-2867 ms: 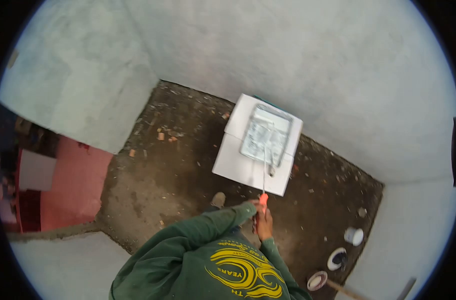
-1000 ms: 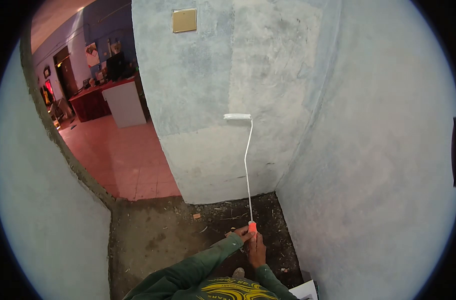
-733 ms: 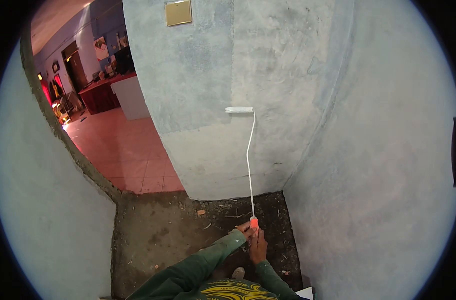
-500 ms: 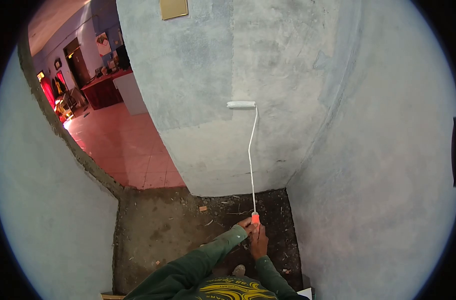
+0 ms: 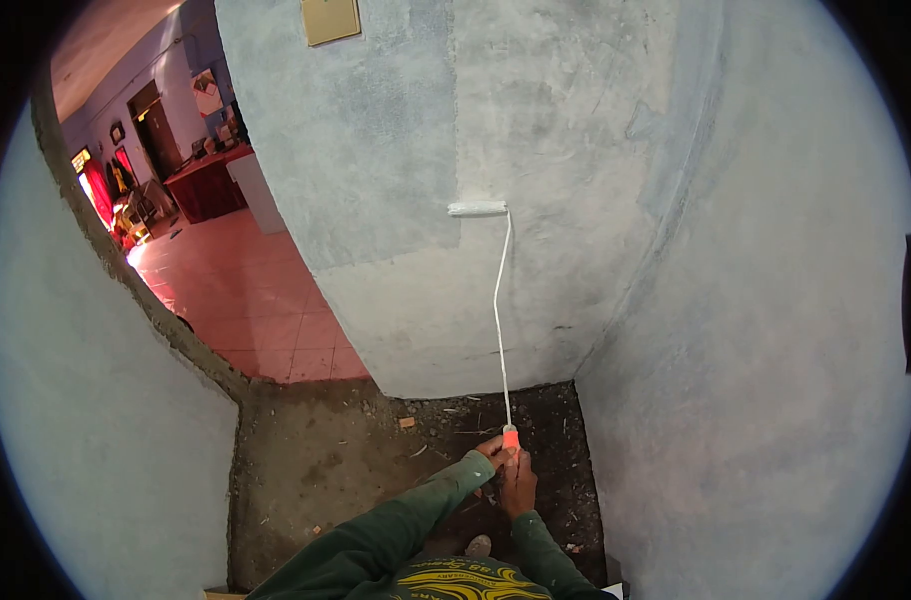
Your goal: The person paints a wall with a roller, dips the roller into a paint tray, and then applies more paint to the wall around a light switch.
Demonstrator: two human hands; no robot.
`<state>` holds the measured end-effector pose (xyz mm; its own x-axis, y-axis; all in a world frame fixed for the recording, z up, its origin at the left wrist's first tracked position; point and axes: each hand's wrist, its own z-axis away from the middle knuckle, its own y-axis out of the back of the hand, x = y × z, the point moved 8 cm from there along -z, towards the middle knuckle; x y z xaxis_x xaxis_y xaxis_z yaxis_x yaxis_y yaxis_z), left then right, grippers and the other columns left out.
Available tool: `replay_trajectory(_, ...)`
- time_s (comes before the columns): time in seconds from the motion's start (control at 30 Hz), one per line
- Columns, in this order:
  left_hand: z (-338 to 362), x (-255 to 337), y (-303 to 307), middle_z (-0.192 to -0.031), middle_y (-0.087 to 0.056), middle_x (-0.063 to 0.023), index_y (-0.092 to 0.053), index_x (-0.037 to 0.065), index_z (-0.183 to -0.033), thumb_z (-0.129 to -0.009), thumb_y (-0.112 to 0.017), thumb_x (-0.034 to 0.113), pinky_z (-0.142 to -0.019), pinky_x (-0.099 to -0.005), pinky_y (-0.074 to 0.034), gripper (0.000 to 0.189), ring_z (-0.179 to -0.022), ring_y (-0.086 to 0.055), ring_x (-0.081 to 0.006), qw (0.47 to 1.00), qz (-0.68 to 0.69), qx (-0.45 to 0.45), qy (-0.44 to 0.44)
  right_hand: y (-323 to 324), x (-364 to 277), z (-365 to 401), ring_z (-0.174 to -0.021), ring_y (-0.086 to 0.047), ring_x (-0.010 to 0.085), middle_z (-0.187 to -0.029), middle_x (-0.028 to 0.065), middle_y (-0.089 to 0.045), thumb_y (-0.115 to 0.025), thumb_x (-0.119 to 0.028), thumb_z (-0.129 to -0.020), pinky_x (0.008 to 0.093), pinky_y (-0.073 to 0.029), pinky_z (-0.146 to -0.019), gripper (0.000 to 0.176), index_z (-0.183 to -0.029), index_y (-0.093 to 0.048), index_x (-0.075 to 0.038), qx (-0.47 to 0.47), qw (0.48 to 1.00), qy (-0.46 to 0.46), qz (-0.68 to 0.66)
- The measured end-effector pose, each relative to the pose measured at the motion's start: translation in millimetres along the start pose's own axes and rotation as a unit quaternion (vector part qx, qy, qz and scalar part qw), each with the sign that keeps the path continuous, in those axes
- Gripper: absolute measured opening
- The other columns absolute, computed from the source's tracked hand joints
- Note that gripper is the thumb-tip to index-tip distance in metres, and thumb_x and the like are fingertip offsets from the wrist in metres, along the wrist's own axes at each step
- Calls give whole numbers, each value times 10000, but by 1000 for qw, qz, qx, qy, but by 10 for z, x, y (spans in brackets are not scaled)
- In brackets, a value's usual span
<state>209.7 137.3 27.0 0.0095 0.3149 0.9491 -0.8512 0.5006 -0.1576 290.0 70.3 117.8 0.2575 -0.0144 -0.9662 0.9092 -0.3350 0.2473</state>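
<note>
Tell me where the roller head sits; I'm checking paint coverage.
Head view, centre: the roller head rests on the grey wall ahead, below and right of the brass-coloured plate.

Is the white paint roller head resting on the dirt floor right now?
No, held by its orange handle, the white paint roller head lies against the grey plastered wall, above the dirt floor.

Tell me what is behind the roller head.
Behind the roller head is the grey plastered wall, paler below it and darker to its left. The strip the roller head covers cannot be seen.
</note>
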Motion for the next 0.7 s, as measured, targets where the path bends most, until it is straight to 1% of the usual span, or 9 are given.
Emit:
replay_trajectory(0.13, -98, -91, 7, -850, -552, 2, -520, 97, -1120, -908, -512, 293, -667, -269, -448, 289, -737, -502, -94, 1000, -24, 5, 16, 17, 110, -56, -595, -517, 155, -680, 103, -530, -415, -266, -921, 304, -415, -538, 274, -1000, -453, -6, -17, 1000, -24, -2)
replay_trajectory(0.2, -131, -69, 4, -848, -551, 1, -520, 94, -1119, -907, -514, 289, -665, -267, -446, 288, -738, -502, -94, 1000, -7, 1, 9, -15, 207, -96, -628, -610, 262, -724, 161, -584, -407, -267, -915, 360, -451, -551, 330, -1124, -434, -13, -31, 999, -25, 28)
replay_trajectory(0.33, -170, 130, 4, -831, -546, -2, -520, 87, -1113, -905, -518, 279, -649, -258, -438, 283, -729, -498, -90, 999, 31, -9, -32, -14, 126, -180, -631, -609, 280, -719, 171, -579, -401, -261, -917, 363, -447, -545, 322, -1115, -434, -9, -15, 999, 27, 30)
replay_trajectory(0.4, -190, 273, -5, -809, -538, 3, -527, 81, -1071, -907, -520, 274, -605, -244, -424, 253, -699, -491, -79, 998, 40, -3, -51, 33, -164, -240, -555, -485, 135, -646, 65, -508, -413, -241, -928, 300, -390, -500, 247, -1016, -454, -13, 0, 998, 62, -18)
replay_trajectory(0.43, -206, 377, 4, -787, -531, 8, -534, 76, -1029, -908, -522, 269, -561, -230, -411, 228, -669, -484, -68, 996, 49, 4, -69, 30, -193, -289, -555, -485, 135, -646, 65, -508, -413, -241, -928, 300, -390, -500, 247, -1016, -454, -13, 1, 998, 64, -17)
replay_trajectory(0.47, -220, 469, 16, -787, -531, 8, -534, 76, -1029, -908, -522, 269, -561, -230, -411, 228, -669, -484, -68, 996, 49, 3, -71, 21, -209, -337, -542, -483, 140, -639, 61, -507, -408, -231, -930, 302, -387, -493, 238, -1020, -453, -15, 5, 998, 67, -19)
replay_trajectory(0.53, -217, 729, 18, -764, -517, 15, -536, 81, -1011, -914, -503, 285, -536, -221, -377, 229, -638, -451, -54, 992, 4, -13, -123, -3, -217, -418, -529, -480, 144, -632, 58, -506, -403, -221, -932, 304, -385, -486, 229, -1024, -452, -17, 8, 997, 72, -20)
replay_trajectory(0.63, -259, 851, 39, -758, -509, 23, -534, 82, -1008, -914, -496, 301, -524, -218, -354, 241, -629, -431, -48, 991, 14, -9, -135, 3, -283, -489, -515, -509, 197, -630, 84, -521, -395, -203, -931, 325, -393, -484, 222, -1036, -448, -14, 19, 996, 87, 12)
replay_trajectory(0.7, -307, 773, 55, -773, -525, 15, -536, 80, -1021, -908, -505, 297, -557, -232, -389, 247, -653, -461, -63, 992, 11, -2, -124, 7, -373, -477, -683, -599, 385, -747, 206, -583, -394, -224, -923, 416, -449, -562, 297, -1123, -424, -7, -5, 997, 68, 36)
